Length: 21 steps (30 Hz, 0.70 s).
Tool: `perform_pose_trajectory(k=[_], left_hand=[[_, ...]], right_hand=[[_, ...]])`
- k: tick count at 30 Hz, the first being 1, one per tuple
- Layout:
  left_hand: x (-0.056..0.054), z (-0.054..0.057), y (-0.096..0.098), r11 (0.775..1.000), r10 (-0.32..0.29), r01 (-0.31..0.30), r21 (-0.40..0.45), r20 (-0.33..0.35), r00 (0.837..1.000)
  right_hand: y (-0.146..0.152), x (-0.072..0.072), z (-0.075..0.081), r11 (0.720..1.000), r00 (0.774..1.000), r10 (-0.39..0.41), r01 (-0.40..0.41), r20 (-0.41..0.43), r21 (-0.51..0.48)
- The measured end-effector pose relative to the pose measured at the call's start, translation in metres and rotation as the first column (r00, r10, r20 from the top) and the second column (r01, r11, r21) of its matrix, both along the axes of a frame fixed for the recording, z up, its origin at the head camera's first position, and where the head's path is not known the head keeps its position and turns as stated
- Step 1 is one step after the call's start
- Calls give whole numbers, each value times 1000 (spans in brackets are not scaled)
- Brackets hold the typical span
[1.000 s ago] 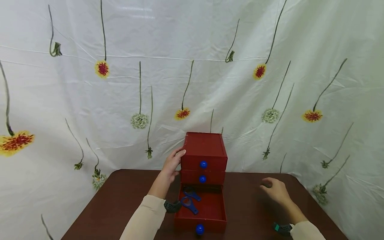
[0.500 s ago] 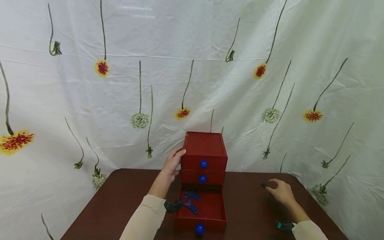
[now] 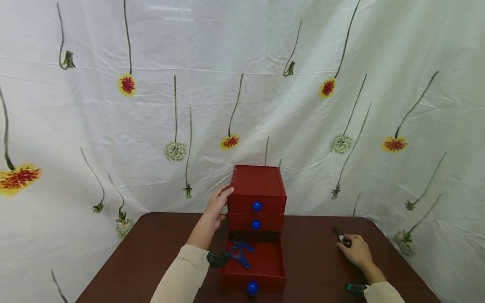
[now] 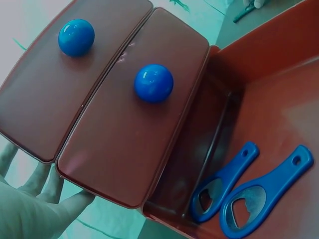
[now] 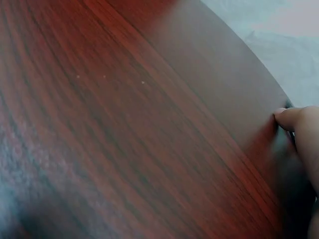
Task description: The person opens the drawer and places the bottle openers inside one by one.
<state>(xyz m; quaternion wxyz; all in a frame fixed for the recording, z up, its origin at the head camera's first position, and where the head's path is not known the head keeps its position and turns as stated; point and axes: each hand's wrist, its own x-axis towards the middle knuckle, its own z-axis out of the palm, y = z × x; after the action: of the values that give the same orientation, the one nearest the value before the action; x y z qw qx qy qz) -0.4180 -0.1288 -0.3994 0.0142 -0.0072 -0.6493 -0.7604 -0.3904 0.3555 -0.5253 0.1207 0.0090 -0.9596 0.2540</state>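
Observation:
My left hand (image 3: 217,206) holds the left side of a red drawer box (image 3: 258,181), its fingers spread along the wall in the left wrist view. The bottom drawer (image 3: 265,256) is pulled out. Inside lie two blue bottle openers (image 4: 271,191), side by side with metal inserts. To the right of the box, my right hand (image 3: 356,250) pinches a slim black thing with a round, pale-centred part (image 3: 342,239) at the tabletop. Its exact kind is unclear, as my fingers cover part of it. Only a fingertip (image 5: 286,118) and a blurred dark edge show in the right wrist view.
Two upper drawers with blue knobs (image 3: 256,206) are closed; the bottom one's knob (image 3: 251,288) juts toward me. A dark brown table (image 3: 170,248) bears everything. Behind it hangs a white cloth (image 3: 204,50) with printed flowers.
My right hand has shifted slightly toward me and to the right, and more of the black thing shows beyond the fingers. My left hand and the drawer box keep their places.

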Motion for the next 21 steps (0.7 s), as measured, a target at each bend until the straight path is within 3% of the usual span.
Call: perform_pose_trajectory(k=[8,13,21], left_hand=[[0,0,-1,1000,4,-4,4,4,1000],[1,1,-1,1000,-4,4,6,3,1000],[0,0,-1,1000,2,-2,5,5,1000]], right_hand=[[-10,-3,-4,995,995,-94,95,-21,40],[-15,-6,-3,986,985,-167,168,-46,6],[-8,-8,7,982,983,-176,179,53,-61]])
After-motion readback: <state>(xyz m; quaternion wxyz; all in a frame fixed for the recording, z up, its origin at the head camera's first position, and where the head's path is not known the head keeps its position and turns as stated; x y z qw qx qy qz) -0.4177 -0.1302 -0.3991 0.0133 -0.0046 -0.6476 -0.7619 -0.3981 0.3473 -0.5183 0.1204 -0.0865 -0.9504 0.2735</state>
